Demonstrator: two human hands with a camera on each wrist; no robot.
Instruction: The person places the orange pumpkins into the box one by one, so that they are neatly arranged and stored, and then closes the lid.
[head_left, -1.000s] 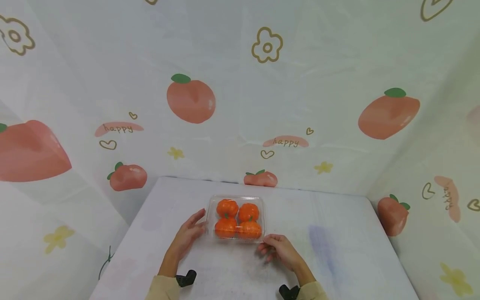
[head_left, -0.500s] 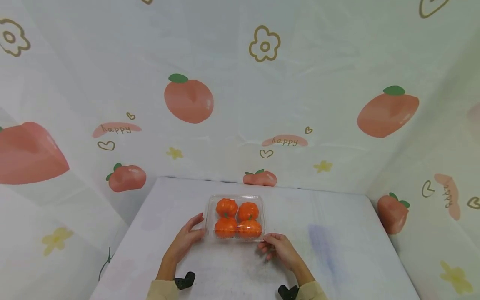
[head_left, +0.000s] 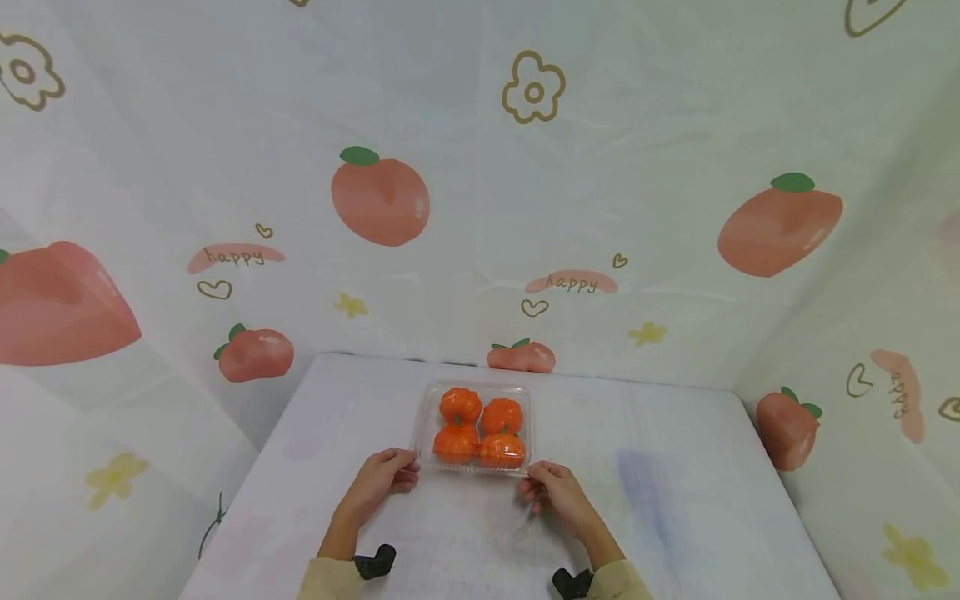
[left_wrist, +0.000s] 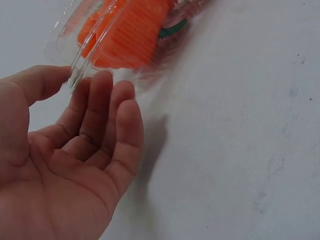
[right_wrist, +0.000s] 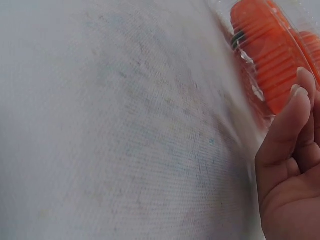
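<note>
A clear plastic box (head_left: 423,421) with a lid lies on the table, holding several orange pumpkins (head_left: 456,442) with green stems. At its near left corner, my left hand (head_left: 381,482) pinches the rim between thumb and fingers. The left wrist view shows the thumb (left_wrist: 47,80) on one side of that rim and the fingers (left_wrist: 97,110) on the other. My right hand (head_left: 561,496) pinches the near right corner. In the right wrist view, the fingertips (right_wrist: 300,102) are at the box edge, partly cut off by the frame.
The white table (head_left: 480,542) stretches out around the box, with a bluish stain (head_left: 643,492) to the right. Behind and at both sides hangs a fruit-printed cloth (head_left: 450,308). A thin green cord (head_left: 215,521) hangs by the left table edge.
My left hand has gone from loosely spread beside the box to pinching its near left corner. The box has shifted slightly away from me, and its front looks slightly raised. The right hand keeps its grip.
</note>
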